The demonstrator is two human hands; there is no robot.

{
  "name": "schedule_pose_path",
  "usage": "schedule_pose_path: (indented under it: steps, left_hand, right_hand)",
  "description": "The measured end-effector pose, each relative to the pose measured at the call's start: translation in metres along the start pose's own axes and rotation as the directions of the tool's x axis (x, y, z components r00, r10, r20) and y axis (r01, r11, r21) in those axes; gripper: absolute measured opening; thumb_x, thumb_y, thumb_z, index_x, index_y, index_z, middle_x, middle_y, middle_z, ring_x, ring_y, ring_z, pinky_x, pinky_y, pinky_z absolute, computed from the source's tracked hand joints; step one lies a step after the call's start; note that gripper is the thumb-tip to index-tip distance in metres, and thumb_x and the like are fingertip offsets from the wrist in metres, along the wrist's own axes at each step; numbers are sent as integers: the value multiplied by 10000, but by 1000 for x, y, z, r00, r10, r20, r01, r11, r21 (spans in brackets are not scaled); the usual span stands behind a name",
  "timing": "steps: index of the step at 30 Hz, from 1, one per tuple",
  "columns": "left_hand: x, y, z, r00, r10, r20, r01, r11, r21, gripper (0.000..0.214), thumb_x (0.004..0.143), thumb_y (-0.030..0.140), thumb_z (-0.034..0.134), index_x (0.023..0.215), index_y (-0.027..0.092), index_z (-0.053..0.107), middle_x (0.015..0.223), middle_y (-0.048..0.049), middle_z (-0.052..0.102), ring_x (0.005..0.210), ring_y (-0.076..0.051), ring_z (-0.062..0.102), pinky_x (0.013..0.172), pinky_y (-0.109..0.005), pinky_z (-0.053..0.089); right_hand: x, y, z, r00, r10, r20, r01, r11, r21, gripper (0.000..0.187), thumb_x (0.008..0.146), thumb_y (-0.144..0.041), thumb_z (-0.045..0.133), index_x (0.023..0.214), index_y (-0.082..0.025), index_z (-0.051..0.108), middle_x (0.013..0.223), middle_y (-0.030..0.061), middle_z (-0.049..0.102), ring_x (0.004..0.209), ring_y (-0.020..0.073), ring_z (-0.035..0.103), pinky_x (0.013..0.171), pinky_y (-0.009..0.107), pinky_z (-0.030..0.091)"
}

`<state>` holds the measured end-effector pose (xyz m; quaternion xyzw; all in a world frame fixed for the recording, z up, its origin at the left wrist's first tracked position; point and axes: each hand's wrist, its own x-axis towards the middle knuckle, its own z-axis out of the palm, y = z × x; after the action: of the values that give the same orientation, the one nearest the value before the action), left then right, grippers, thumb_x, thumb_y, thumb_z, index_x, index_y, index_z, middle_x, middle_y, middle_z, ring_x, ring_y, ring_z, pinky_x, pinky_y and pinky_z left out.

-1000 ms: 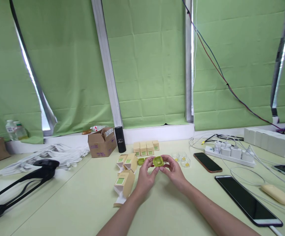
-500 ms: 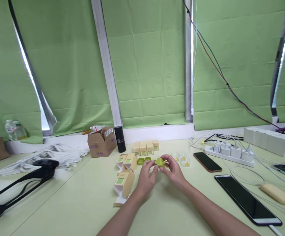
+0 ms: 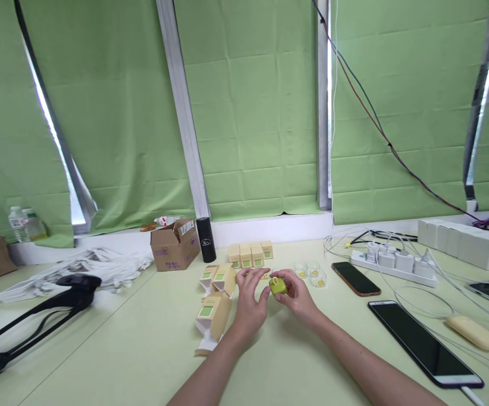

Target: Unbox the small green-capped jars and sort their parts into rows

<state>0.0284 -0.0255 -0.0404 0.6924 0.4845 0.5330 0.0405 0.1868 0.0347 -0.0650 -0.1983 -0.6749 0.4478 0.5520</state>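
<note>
We have the green case [image 3: 278,286] pinched in our right hand [image 3: 300,299], thumb and fingertips closed round it, just above the table [image 3: 143,349]. The case is small, a rounded square in glossy lime plastic. There's a pale ring-like bit on its upper edge, too small to make out.

Our left hand [image 3: 248,301] grips nothing, fingers fanned out and hovering low. Its thumb sits right at the case's left side; we can't tell if it touches. So the case is between the two hands, at the right hand's fingertips and just right of the left thumb.

Surroundings:
- The table is matte pale green and smooth.
- Tan card boxes [image 3: 213,313] with green label squares lie on their sides with flaps undone, just left of the left hand.
- A row of closed boxes [image 3: 250,255] in the same card stands upright behind the hands.
- Clear plastic cups [image 3: 312,273] with yellow dots inside sit just beyond the right hand.
- A black matte cylinder [image 3: 206,239] stands beside a brown corrugated carton [image 3: 174,245], back left.
- A dark glass phone [image 3: 356,278] lies flat to the right, near a white power strip [image 3: 390,265] full of chargers.
</note>
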Motion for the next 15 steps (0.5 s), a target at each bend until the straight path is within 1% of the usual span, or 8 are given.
schedule_pose_path:
  steps: [2, 4, 7, 10, 13, 15]
  left_hand:
    - [0, 0, 0, 999, 39, 23, -40, 999, 18, 352, 962, 202, 573, 1292, 293, 658, 1307, -74, 626, 1351, -286, 380, 1152, -509, 340]
    - [1, 1, 0, 997, 65, 33, -66, 997, 29, 351, 964, 176, 559, 1274, 296, 670, 1269, -68, 638, 1315, -270, 411, 1142, -493, 355]
    - [2, 1, 0, 998, 57, 17, -57, 998, 26, 303, 952, 160, 568, 1191, 284, 708, 1156, -58, 680, 1232, -261, 471, 1086, -467, 408]
    - [3, 0, 0, 1000, 20, -8, -20, 1000, 11, 232, 932, 167, 598, 1093, 256, 738, 1052, -58, 702, 1147, -265, 523, 1004, -446, 462]
    - [3, -1, 1, 999, -13, -42, 13, 1000, -6, 181, 919, 194, 621, 1031, 235, 756, 1010, -67, 699, 1085, -263, 561, 946, -428, 490]
    - [3, -2, 1, 997, -30, -64, 29, 999, -23, 153, 912, 219, 636, 995, 226, 765, 990, -70, 692, 1047, -257, 580, 909, -412, 505]
  right_hand:
    - [0, 0, 0, 1000, 22, 15, -22, 1000, 21, 430, 720, -301, 785, 1132, -253, 671, 1165, 83, 627, 1061, 271, 639, 928, 411, 526]
    - [1, 0, -1, 999, 45, 19, -46, 997, 57, 502, 700, -292, 807, 1173, -253, 646, 1150, 79, 650, 1070, 275, 637, 933, 414, 516]
    - [1, 0, -1, 997, 72, 3, -72, 994, 88, 552, 695, -322, 827, 1198, -251, 612, 1094, 66, 662, 1022, 260, 649, 900, 401, 522]
    - [1, -2, -2, 997, 70, -14, -69, 994, 90, 531, 708, -368, 829, 1178, -246, 611, 1087, 68, 660, 977, 241, 655, 843, 369, 534]
    - [1, -5, -2, 997, 71, -4, -70, 994, 86, 477, 746, -429, 809, 1144, -232, 634, 1095, 82, 677, 930, 224, 651, 802, 347, 540]
    - [1, -7, -2, 997, 73, 0, -73, 994, 82, 459, 765, -463, 798, 1128, -221, 654, 1052, 81, 690, 895, 216, 644, 787, 341, 542]
